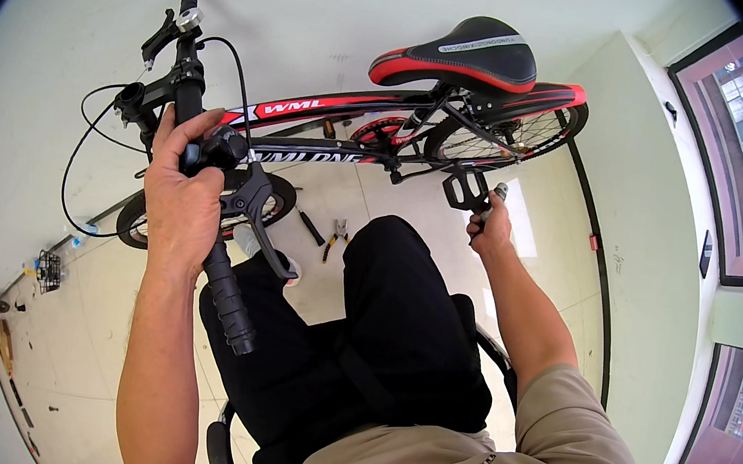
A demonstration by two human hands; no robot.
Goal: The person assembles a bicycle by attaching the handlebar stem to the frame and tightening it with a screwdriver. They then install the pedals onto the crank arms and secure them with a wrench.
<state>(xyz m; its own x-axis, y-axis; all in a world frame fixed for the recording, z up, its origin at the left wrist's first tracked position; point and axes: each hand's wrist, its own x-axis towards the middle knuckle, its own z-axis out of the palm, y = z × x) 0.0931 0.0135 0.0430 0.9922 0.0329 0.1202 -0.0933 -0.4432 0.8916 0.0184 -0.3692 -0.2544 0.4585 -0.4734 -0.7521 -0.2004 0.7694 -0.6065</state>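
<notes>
While bicycle [337,102] points left, axis seems crosswise; handlebar [188,99] gripped

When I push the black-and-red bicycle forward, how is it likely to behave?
The black-and-red bicycle probably rolls easily, having a round front wheel and spoked rear wheel. Its front may swing sideways, because the black handlebar held by the left hand likely steers the front wheel. It could tip if unsupported, since its two wheels stand in line.
</notes>
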